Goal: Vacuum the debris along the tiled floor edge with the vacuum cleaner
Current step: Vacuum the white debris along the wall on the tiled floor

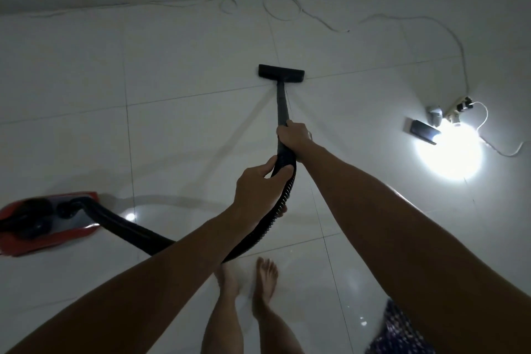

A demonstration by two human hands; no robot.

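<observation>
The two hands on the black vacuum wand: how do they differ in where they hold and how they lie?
The right hand grips the rigid black vacuum wand higher, nearer the flat black floor nozzle; the left hand grips lower, where the wand meets the ribbed black hose. The right hand lies on the wand's right side; the left comes from the left. Both have their fingers curled round it.

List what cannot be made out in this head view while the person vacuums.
- Debris on the tiled floor: none discernible, scene too dim.
- Red vacuum body: blurred and cut off by the left edge.
- Items beside the lamp: washed out by glare.
- Hose: its middle is hidden behind the left forearm.
- White cable along the wall: too thin to trace.
</observation>
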